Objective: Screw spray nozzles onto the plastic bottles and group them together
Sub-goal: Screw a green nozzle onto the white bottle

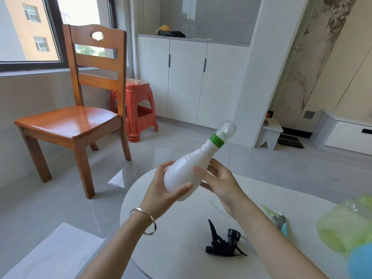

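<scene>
White bottle (181, 178), one; black nozzle (223, 241), one.

Glossy white plastic bottle (185, 176), glossy wooden chair (80, 121), matt table (181, 258)

Open bench (161, 248) is found at the near left; the right side is crowded by a black nozzle (222, 243), scissors (278, 218) and a green bottle (342, 228).

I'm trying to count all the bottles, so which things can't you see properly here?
All in the head view:
Green bottle: blurred and cut off by the right edge.
Blue thing: blurred, cut by the bottom right corner; cannot tell what it is.
Scissors-like tool: partly behind the right forearm.
White bottle: partly covered by the left hand and right hand holding it.
</scene>
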{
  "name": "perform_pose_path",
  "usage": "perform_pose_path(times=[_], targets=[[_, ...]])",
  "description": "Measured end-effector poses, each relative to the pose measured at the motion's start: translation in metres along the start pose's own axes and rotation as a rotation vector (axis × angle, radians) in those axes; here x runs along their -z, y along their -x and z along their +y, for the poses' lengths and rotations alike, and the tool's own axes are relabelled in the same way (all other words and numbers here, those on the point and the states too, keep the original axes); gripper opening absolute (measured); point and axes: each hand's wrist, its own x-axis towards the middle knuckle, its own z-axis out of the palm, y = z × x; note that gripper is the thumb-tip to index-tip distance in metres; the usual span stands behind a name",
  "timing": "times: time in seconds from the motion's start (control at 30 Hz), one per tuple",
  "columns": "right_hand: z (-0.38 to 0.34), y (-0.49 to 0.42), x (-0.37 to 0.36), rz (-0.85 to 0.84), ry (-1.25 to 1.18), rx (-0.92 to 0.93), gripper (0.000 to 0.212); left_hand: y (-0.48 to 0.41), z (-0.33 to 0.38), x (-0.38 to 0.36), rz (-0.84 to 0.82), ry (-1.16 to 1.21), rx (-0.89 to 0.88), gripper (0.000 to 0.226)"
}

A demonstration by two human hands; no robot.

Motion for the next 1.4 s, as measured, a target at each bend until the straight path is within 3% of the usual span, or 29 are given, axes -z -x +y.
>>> perform_pose_path(times=[0.17, 0.33, 0.63, 0.87, 1.4], targets=[[0.008, -0.053, -0.025, -0.009, 0.158, 0.051, 0.042, -0.044, -0.027, 0.028, 0.025, -0.171, -0.110, 0.069], [0.039, -0.095, -0.047, 0.024, 0.269, 0.062, 0.046, -0.077, -0.071, 0.055, -0.025, -0.305, -0.066, 0.072], [0.075, -0.128, -0.064, -0.007, 0.398, 0.049, 0.049, -0.094, -0.123, 0.071, -0.044, -0.224, 0.053, 0.076], [0.086, -0.134, -0.060, -0.064, 0.408, 0.060, 0.054, -0.096, -0.135, 0.072, -0.082, -0.097, 0.091, 0.066], [0.092, -0.142, -0.058, -0.079, 0.357, 0.058, 0.057, -0.101, -0.135, 0.070, -0.089, -0.145, 0.140, 0.071]])
